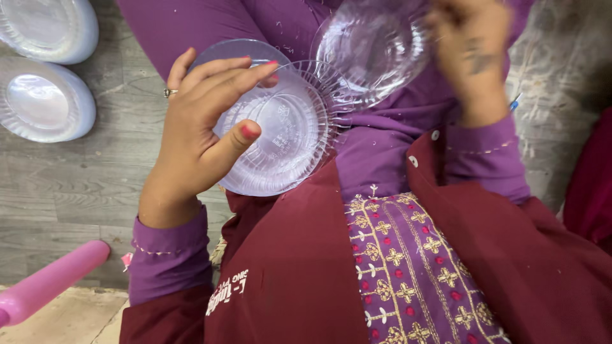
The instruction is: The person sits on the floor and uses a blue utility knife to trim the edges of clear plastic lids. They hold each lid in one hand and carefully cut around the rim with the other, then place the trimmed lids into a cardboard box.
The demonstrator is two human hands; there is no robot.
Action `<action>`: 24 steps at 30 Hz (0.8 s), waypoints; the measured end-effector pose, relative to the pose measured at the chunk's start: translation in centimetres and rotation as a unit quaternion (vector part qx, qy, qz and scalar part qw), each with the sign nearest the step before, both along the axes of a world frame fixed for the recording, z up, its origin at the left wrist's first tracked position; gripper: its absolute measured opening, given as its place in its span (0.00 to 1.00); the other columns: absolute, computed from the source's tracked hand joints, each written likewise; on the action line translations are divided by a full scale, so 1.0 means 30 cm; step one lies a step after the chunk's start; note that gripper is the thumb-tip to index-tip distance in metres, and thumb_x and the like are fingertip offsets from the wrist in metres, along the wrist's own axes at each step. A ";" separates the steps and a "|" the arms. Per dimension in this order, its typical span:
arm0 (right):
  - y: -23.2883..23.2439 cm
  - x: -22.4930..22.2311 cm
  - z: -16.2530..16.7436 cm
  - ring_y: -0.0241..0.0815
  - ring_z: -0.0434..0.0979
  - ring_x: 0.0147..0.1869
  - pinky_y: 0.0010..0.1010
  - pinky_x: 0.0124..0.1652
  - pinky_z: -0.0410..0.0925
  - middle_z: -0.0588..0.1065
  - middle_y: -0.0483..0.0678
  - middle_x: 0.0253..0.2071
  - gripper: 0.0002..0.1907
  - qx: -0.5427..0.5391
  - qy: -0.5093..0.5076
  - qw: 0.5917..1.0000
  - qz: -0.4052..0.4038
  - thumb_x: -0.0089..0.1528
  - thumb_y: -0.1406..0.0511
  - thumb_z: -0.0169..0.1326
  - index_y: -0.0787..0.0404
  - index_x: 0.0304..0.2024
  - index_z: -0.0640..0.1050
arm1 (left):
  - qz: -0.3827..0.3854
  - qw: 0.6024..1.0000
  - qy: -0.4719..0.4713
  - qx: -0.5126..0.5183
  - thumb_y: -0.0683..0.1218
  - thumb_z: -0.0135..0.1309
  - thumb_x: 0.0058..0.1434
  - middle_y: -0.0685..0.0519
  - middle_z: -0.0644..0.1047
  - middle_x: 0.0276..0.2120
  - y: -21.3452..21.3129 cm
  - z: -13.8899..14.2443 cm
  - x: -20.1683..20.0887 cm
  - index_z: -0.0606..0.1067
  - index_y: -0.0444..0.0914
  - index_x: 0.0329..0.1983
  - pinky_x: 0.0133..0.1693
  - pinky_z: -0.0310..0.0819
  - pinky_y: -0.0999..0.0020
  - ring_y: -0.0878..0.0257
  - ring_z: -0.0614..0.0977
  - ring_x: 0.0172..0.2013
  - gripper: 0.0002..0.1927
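Observation:
My left hand [197, 127] grips a small stack of clear plastic bowls [280, 137] with ribbed rims, thumb on the inside and fingers over the top edge. The stack is held over my lap, against purple clothing. My right hand [475, 48], blurred by motion, holds another clear plastic bowl [373, 51] at the upper right, its rim overlapping the edge of the stack. A ring sits on a finger of my left hand.
Two stacks of clear bowls [44, 99] [48, 25] stand on the grey wood-pattern floor at the upper left. A pink rod-shaped object [48, 283] lies at the lower left. Dark red cloth [590, 178] shows at the right edge.

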State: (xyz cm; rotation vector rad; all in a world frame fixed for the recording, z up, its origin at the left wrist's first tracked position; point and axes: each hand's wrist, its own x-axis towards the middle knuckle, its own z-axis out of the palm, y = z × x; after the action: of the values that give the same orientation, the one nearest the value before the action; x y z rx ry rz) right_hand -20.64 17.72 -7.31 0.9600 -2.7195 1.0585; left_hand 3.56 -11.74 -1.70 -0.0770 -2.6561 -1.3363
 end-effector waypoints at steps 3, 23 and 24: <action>-0.037 0.076 -0.035 0.52 0.79 0.46 0.38 0.45 0.70 0.79 0.53 0.43 0.11 0.051 0.190 0.979 0.046 0.67 0.66 0.69 0.65 0.46 0.81 | -0.001 1.000 -0.003 -0.010 0.68 0.45 0.74 0.58 0.81 0.56 0.008 0.003 -0.004 0.74 0.46 0.69 0.76 0.42 0.42 0.56 0.74 0.68 0.30; -0.124 0.168 0.021 0.51 0.80 0.48 0.37 0.48 0.71 0.79 0.55 0.45 0.09 -0.082 0.027 0.975 0.203 0.69 0.68 0.62 0.67 0.49 0.79 | 0.000 0.999 -0.017 -0.038 0.64 0.57 0.70 0.59 0.82 0.55 0.024 0.023 -0.034 0.71 0.44 0.71 0.74 0.44 0.45 0.57 0.74 0.67 0.32; -0.151 0.201 0.051 0.47 0.81 0.50 0.34 0.50 0.72 0.79 0.54 0.47 0.11 -0.118 -0.077 0.959 0.244 0.70 0.68 0.61 0.68 0.52 0.78 | -0.002 0.999 -0.018 -0.038 0.64 0.57 0.70 0.59 0.82 0.54 0.026 0.031 -0.036 0.71 0.44 0.71 0.74 0.44 0.46 0.58 0.74 0.66 0.32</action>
State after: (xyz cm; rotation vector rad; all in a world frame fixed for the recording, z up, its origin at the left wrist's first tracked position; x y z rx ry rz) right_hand -14.62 13.19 -5.78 1.6096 -2.4367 1.5489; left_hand 2.49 -10.95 -0.77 -0.0687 -2.7393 -1.2493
